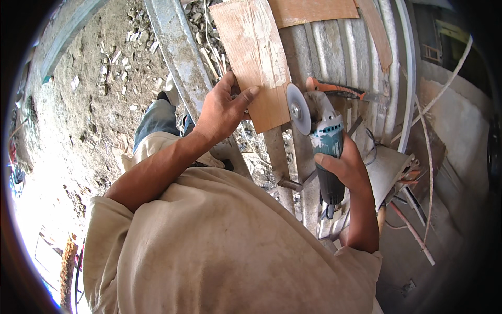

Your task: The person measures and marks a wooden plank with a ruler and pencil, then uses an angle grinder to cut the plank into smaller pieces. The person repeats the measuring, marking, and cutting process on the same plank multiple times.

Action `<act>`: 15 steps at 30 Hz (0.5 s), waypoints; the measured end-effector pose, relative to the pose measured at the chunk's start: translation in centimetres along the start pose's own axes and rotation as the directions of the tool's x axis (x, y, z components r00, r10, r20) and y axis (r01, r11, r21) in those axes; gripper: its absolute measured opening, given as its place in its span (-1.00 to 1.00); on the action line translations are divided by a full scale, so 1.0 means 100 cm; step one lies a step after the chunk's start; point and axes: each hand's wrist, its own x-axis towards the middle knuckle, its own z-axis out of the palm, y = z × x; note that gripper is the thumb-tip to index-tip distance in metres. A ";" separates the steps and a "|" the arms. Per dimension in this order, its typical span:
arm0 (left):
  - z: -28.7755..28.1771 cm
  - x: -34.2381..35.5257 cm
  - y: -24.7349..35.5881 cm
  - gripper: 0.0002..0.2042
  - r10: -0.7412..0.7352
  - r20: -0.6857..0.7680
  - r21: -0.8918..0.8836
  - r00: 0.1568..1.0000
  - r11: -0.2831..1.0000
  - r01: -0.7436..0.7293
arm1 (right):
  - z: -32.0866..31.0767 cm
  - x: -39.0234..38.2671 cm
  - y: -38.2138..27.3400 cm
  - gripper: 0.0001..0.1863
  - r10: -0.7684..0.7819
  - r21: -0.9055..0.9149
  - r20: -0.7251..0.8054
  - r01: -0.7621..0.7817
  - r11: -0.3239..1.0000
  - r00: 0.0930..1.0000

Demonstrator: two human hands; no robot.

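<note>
My left hand (225, 107) grips the near left edge of a thin wooden board (256, 57), thumb on top and fingers beneath. Pale dried smears run along the board's upper face. My right hand (345, 159) is wrapped round the body of a teal and black angle grinder (328, 136). Its pale round disc (298, 109) stands on edge at the board's right side, close to or touching it; I cannot tell which. Whether the disc is spinning does not show. Just beyond the grinder lies an orange-handled hand tool (334, 89), partly covered.
Metal channels (334, 47) lie side by side under the board. Another wooden sheet (314, 11) rests at the far side. A grey metal beam (180, 52) runs along the left, beside rubble-strewn ground (120, 78). At right, a rope (444, 83) crosses near a wall.
</note>
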 end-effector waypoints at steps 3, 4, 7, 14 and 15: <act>-0.003 0.002 -0.005 -0.61 0.009 0.011 0.018 1.000 1.000 -0.009 | 0.000 0.002 -0.003 -0.24 0.002 0.018 0.014 -0.002 1.000 1.000; -0.004 0.002 -0.006 -0.61 0.010 0.015 0.033 1.000 0.999 -0.010 | 0.001 0.002 -0.004 -0.24 0.001 0.024 0.018 -0.001 1.000 1.000; -0.002 0.001 -0.005 -0.58 0.008 -0.006 0.015 1.000 1.000 -0.008 | 0.002 0.005 -0.007 -0.25 -0.003 0.038 0.017 0.002 0.999 1.000; -0.004 0.001 -0.001 -0.58 -0.007 0.010 0.044 1.000 0.999 0.007 | 0.000 0.010 -0.011 -0.27 -0.019 0.031 0.014 0.019 0.999 1.000; -0.004 0.001 -0.001 -0.58 -0.015 0.012 0.049 1.000 0.999 0.014 | -0.001 0.012 -0.005 -0.28 -0.019 0.027 0.000 0.019 0.999 1.000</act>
